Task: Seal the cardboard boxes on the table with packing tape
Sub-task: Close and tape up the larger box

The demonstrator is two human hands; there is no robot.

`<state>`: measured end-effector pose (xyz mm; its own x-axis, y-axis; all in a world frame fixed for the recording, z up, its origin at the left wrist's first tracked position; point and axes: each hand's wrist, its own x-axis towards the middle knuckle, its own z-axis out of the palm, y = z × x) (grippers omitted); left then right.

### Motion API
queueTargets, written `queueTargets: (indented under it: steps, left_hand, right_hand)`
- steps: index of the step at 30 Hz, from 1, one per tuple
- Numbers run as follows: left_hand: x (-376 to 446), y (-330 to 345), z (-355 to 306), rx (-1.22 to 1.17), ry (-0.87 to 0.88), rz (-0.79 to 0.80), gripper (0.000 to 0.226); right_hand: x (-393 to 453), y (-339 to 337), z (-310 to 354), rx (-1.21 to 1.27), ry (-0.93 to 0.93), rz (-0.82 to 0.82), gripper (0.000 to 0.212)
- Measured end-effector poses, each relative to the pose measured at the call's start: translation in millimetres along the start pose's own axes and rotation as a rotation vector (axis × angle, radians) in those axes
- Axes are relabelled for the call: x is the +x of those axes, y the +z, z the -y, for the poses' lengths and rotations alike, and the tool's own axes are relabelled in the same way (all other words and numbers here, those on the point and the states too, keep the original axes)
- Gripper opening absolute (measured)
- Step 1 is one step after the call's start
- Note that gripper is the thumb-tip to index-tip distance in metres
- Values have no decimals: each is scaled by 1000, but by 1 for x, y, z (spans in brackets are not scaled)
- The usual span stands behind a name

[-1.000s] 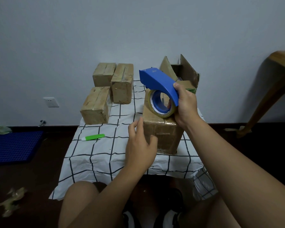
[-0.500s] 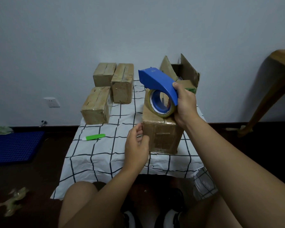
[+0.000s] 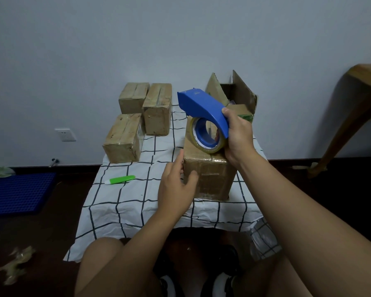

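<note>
A closed cardboard box [image 3: 209,179] stands near the front right of the small table [image 3: 137,202], which wears a white cloth with a black grid. My right hand [image 3: 238,136] grips a blue tape dispenser [image 3: 204,108] holding a roll of clear tape [image 3: 206,137], which rests on the box's top near its front edge. My left hand [image 3: 176,187] touches the box's front left corner, thumb on the front face, fingers along the left side. Behind stands an open box [image 3: 238,97] with flaps up.
Three closed boxes sit at the back left: one [image 3: 123,138] nearest, two behind [image 3: 157,108] [image 3: 133,97]. A green and white utility knife [image 3: 120,180] lies on the cloth. A blue mat [image 3: 17,192] and tape scraps [image 3: 13,264] lie on the floor. A wooden table leg [image 3: 347,123] stands right.
My left hand slid from the box's front face to its front left corner. The dispenser and my right hand stayed almost still on the box top.
</note>
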<state>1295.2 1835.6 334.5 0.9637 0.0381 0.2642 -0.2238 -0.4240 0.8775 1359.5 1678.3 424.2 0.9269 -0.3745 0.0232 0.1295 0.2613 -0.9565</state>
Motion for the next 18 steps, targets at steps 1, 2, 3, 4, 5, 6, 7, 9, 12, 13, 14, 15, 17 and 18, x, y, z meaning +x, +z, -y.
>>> queueTargets:
  steps: [1, 2, 3, 4, 5, 6, 7, 9, 12, 13, 14, 15, 17, 18]
  left_hand:
    - [0, 2, -1, -6, 0, -17, 66]
    - [0, 4, -2, -30, -7, -43, 62]
    - [0, 5, -4, -55, -16, -72, 58]
    - [1, 6, -5, -73, -22, -100, 54]
    - [3, 6, -7, -81, -21, -127, 51]
    - [5, 5, -8, -82, -12, -151, 48]
    - [8, 4, -9, -82, 0, -171, 45]
    - [11, 2, -9, -76, 16, -202, 38]
    - [12, -3, -6, -45, 28, -214, 31]
    - [13, -6, -5, -25, 33, -200, 31]
    - [15, -8, -5, -7, 38, -184, 31]
    - [16, -11, -5, 10, 41, -169, 32]
    - [20, -15, -7, 59, 52, -153, 38]
    - [22, -17, -9, 90, 74, -151, 40]
  right_hand:
    - [0, 0, 0, 0, -2, -2, 22]
    - [0, 0, 0, 0, -4, -4, 22]
    - [0, 0, 0, -2, -6, -6, 22]
    - [0, 0, 0, -2, -7, -7, 22]
    - [-1, 0, 0, 0, -7, -9, 22]
    - [-1, 0, 0, 1, -7, -10, 23]
    - [0, 0, 0, 0, -8, -13, 23]
    - [-1, 1, 0, -4, -11, -16, 23]
    - [-2, 2, 1, -10, -15, -10, 23]
    - [-2, 1, 0, -12, -16, -11, 23]
    - [-2, 1, 0, -11, -16, -13, 23]
    - [-2, 0, 0, -8, -15, -12, 23]
    - [-2, 0, 0, -4, -14, -2, 23]
    - [-2, 0, 0, -4, -15, 1, 23]
